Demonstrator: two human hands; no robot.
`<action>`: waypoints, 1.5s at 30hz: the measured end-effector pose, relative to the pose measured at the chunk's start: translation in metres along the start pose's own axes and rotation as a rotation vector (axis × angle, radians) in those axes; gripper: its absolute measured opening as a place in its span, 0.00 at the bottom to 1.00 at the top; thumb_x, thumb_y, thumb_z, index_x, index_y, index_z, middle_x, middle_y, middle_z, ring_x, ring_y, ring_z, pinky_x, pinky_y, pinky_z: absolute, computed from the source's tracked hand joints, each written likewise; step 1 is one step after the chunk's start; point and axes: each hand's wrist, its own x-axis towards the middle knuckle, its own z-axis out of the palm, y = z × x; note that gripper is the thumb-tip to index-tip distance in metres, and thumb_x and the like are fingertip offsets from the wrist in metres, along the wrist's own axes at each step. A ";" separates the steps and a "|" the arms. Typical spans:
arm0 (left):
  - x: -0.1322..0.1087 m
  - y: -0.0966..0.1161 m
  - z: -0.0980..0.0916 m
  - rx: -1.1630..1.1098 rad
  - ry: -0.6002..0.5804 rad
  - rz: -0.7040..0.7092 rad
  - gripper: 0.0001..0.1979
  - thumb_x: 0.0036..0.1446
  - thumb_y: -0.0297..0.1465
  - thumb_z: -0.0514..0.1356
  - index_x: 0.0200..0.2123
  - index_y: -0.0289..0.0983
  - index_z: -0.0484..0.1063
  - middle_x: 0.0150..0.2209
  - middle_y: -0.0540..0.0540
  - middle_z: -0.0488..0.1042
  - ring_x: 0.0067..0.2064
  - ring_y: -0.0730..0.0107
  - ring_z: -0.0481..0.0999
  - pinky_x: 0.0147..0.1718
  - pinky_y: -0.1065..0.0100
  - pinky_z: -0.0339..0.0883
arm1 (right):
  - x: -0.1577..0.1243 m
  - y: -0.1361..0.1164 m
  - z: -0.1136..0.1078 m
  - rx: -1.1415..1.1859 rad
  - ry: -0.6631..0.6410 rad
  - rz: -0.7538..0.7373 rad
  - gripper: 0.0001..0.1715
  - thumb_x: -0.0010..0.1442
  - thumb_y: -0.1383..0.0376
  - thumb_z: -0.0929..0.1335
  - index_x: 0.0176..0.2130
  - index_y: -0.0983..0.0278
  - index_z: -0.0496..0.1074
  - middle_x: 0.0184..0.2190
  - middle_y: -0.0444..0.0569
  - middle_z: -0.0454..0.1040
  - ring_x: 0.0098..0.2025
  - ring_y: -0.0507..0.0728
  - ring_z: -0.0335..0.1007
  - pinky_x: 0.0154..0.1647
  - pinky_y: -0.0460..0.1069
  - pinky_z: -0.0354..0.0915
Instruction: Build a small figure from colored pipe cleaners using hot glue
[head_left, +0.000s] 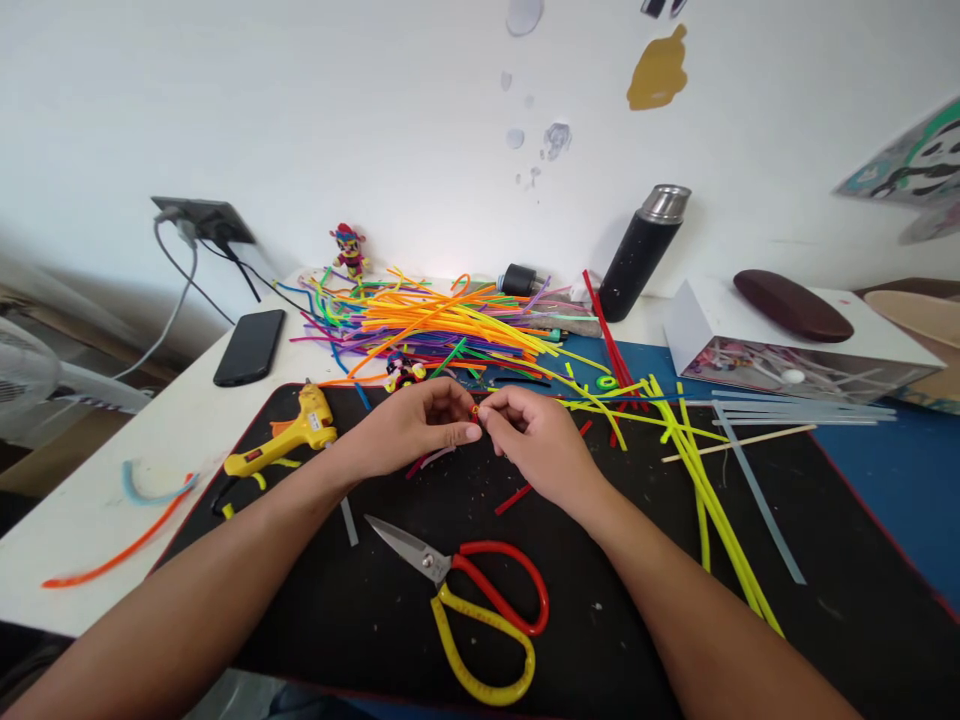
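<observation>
Our left hand (405, 430) and right hand (540, 440) meet at the centre of the frame, just above a black mat (600, 630). Between them sits a small red piece (475, 411), mostly hidden. The fingers of both hands are drawn nearly together in a pinch, with the tips on that piece; we cannot make out its full shape.

Right behind our left hand, near the middle of the frame, is a small figure (403, 372), and a heap of coloured stems (442, 320) spreads across the upper centre. Another figure, a doll (349, 250) in a red hat, stands at the heap's upper left.

Below our hands, at lower centre, we have scissors (439, 570) lying with one red and one yellow handle, blades towards the upper left. Left of our left hand, a yellow glue gun (296, 437) lies on the mat. Farther left, on the white counter (180, 410), is a phone (249, 348).

Yellow stems (713, 500) lie across the mat at right. A black flask (645, 255) leans against the wall at upper right, near a white box (705, 330) with a dark case (793, 305) on top.
</observation>
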 end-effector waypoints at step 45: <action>-0.003 0.013 0.002 0.090 0.035 -0.045 0.25 0.57 0.54 0.67 0.31 0.36 0.76 0.25 0.51 0.73 0.27 0.72 0.69 0.29 0.70 0.63 | 0.001 0.002 0.000 0.123 -0.037 0.055 0.11 0.67 0.57 0.69 0.37 0.61 0.74 0.22 0.40 0.70 0.24 0.52 0.66 0.27 0.47 0.63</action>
